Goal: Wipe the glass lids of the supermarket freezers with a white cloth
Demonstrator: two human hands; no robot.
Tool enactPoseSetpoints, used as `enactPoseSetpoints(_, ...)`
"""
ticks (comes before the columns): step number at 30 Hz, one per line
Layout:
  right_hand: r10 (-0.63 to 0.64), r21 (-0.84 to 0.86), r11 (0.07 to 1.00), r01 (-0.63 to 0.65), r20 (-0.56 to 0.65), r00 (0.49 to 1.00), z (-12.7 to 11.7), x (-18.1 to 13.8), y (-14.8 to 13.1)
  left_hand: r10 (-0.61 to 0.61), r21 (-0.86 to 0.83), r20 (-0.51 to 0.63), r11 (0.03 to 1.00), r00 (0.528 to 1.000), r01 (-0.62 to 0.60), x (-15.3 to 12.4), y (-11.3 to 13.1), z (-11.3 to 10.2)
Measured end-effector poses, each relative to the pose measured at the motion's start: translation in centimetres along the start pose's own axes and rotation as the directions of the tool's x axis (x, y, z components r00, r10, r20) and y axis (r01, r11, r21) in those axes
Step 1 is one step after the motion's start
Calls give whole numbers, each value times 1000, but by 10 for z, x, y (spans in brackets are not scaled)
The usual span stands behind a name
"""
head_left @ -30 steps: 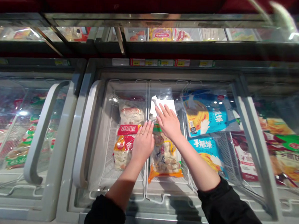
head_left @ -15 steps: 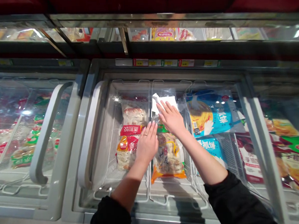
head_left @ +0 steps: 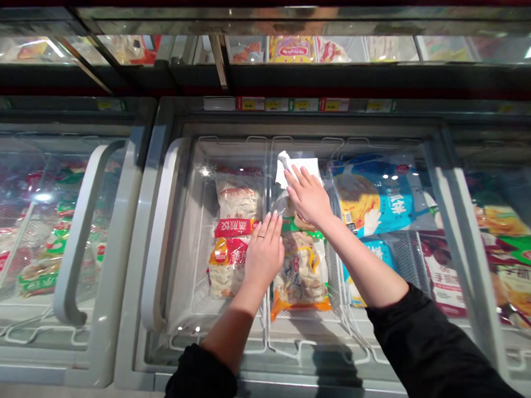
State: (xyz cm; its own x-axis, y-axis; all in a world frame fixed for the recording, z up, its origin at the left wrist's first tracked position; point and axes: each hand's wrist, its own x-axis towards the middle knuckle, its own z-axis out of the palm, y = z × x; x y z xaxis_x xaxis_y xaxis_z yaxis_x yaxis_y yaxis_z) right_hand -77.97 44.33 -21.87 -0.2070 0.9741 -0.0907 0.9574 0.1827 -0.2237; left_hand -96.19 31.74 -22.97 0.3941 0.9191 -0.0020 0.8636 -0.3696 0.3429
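Note:
My right hand (head_left: 308, 195) lies flat with its fingers stretched out, pressing on a white paper tissue (head_left: 306, 165) against the clear freezer lid (head_left: 227, 147). The tissue's upper left corner is crumpled and stands up. Beside it, lower and to the left, my left hand (head_left: 264, 246) rests on the lid, open, fingers straight and close together, with a ring on one finger. Below the lid, partly covered by my hands, are bags of dumplings with red labels (head_left: 234, 227) and an orange-edged bag of dumplings (head_left: 301, 271).
A curved grey handle (head_left: 163, 234) runs along the lid's left side. Blue food bags (head_left: 376, 196) lie inside at right. A neighbouring freezer (head_left: 49, 234) stands at left, and another lidded section (head_left: 517, 251) at right. Price tags (head_left: 287, 104) line the back edge beneath a shelf.
My right hand and the white tissue have slid a little away from me and to the right over the lid. My left hand has stayed nearly in place. The view has shifted slightly.

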Motion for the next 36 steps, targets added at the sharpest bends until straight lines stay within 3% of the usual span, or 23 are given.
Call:
enactPoseSetpoints(3, -33, -4, 999, 33, 50, 998, -9, 34, 11, 1, 0, 5, 1000, 1000, -1, 0, 0, 0)
enactPoseSetpoints(5, 31, -5, 1000, -31, 43, 999, -14, 42, 24, 5, 3, 6, 1000, 1000, -5, 0, 0, -1)
enactPoseSetpoints(9, 148, -6, 989, -148, -30, 989, -10, 5, 29, 7, 5, -4, 1000, 1000, -7, 0, 0, 0)
enactPoseSetpoints(13, 70, 8, 998, -70, -5, 998, 3, -33, -2, 8, 12, 1, 1000, 1000, -8, 0, 0, 0)
enactPoseSetpoints(16, -10, 13, 1000, 10, -3, 1000, 5, -16, -15, 9, 24, 14, 1000, 1000, -9, 1, -1, 0)
enactPoseSetpoints(20, 10, 30, 1000, -9, -19, 1000, -5, 14, -3, 7, 20, 12, 1000, 1000, -7, 1, -1, -1)
enactPoseSetpoints(22, 73, 30, 997, -73, -24, 997, -9, 1, 2, 3, 13, 5, 1000, 1000, -3, 2, -1, -1)
enactPoseSetpoints(25, 124, 19, 992, -124, -24, 992, -7, -54, -9, 0, 7, 13, 1000, 1000, 0, 2, 0, -1)
enactPoseSetpoints(29, -31, 37, 999, 30, 21, 999, 6, -123, -36, -6, 10, 21, 1000, 1000, 6, 2, 2, -2)
enactPoseSetpoints(33, -100, 60, 993, 99, 5, 995, 8, -114, -26, -6, 3, 1, 1000, 1000, 6, 2, 1, -1)
enactPoseSetpoints(36, -20, 67, 998, 22, -27, 999, 5, -99, 0, 3, -21, -32, 1000, 999, -4, 2, -1, 2)
